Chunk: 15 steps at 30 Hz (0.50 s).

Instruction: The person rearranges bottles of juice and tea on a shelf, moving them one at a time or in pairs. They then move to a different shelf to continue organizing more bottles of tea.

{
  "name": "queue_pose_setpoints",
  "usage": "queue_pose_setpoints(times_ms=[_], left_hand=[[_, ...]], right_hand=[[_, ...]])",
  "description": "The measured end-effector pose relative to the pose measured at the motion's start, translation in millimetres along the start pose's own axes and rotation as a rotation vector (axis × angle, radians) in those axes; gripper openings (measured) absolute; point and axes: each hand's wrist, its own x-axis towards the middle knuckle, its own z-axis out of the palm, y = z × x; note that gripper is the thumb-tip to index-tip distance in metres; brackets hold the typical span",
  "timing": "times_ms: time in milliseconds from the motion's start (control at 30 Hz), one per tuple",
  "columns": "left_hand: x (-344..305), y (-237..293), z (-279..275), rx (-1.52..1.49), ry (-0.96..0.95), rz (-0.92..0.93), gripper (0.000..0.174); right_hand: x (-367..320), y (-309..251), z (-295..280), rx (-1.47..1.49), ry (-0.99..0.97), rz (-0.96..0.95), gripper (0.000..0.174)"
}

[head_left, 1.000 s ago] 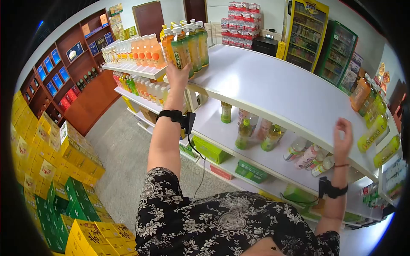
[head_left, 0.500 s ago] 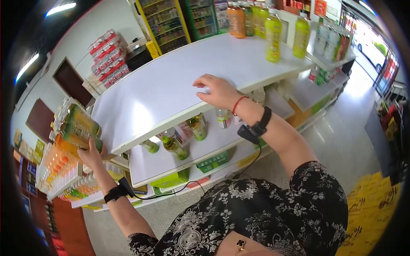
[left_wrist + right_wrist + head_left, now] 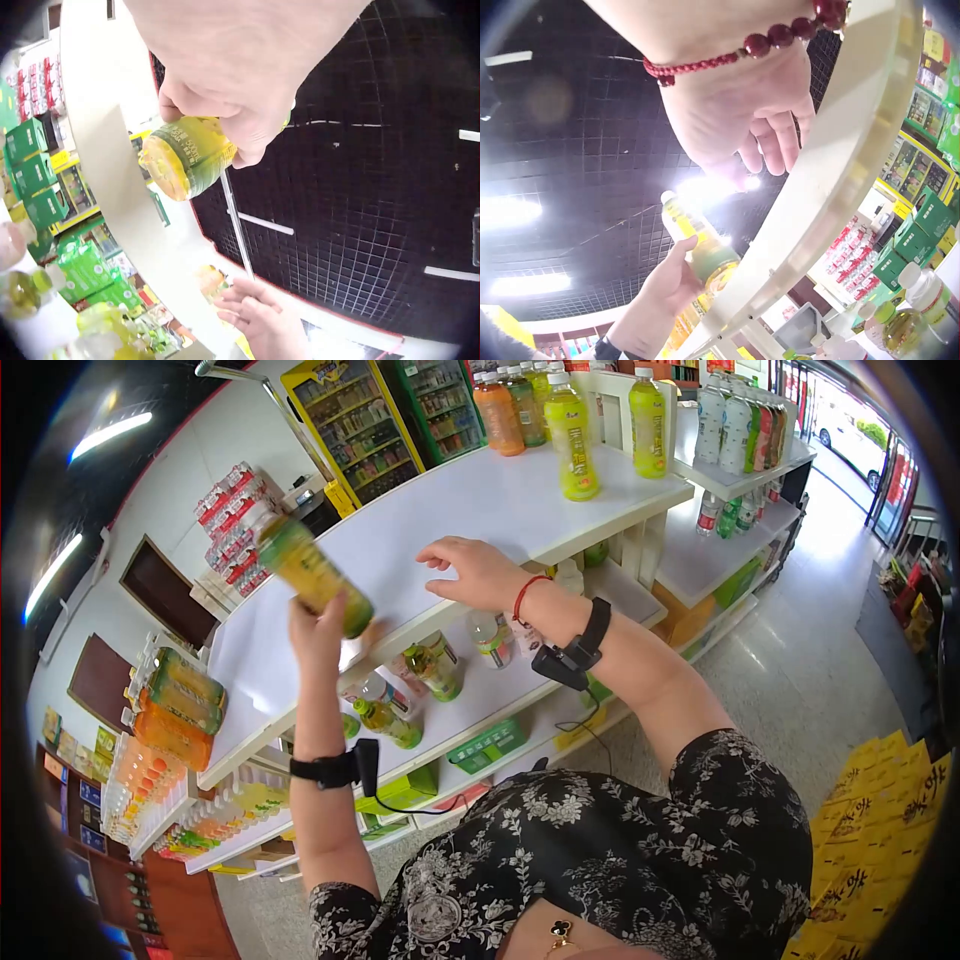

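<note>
A green-labelled bottle of yellow drink (image 3: 305, 568) tilts above the white top shelf (image 3: 400, 510), gripped round its lower part by my left hand (image 3: 318, 640). The left wrist view shows the bottle's base (image 3: 176, 161) below the curled fingers of that hand (image 3: 232, 112). My right hand (image 3: 475, 572) hovers near the shelf's front edge with loosely bent fingers and holds nothing; in the right wrist view the hand (image 3: 742, 120) is empty too, with the bottle (image 3: 697, 240) beyond it.
Green and orange bottles (image 3: 180, 705) stand at the shelf's left end. Yellow-green bottles (image 3: 574, 440) and an orange bottle (image 3: 500, 418) stand toward its far right. More bottles (image 3: 390, 725) are on the lower shelf. Yellow boxes (image 3: 870, 840) are stacked at the right.
My left hand has lifted a green-labelled bottle away from the group at the left end and carried it right over the shelf. My right hand has shifted slightly left.
</note>
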Motion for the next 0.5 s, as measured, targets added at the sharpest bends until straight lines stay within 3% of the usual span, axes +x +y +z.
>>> queue_pose_setpoints(times_ms=[200, 333, 500], left_hand=[[2, 26, 105, 0.191, -0.074, 0.031, 0.05], [8, 30, 159, 0.308, -0.024, 0.077, 0.052], [8, 58, 196, 0.277, -0.066, -0.049, 0.06]], right_hand=[[-10, 32, -38, -0.104, 0.053, 0.027, 0.052], [-8, 48, -57, -0.138, 0.04, 0.064, 0.062], [0, 54, -81, -0.147, -0.022, 0.14, 0.066]])
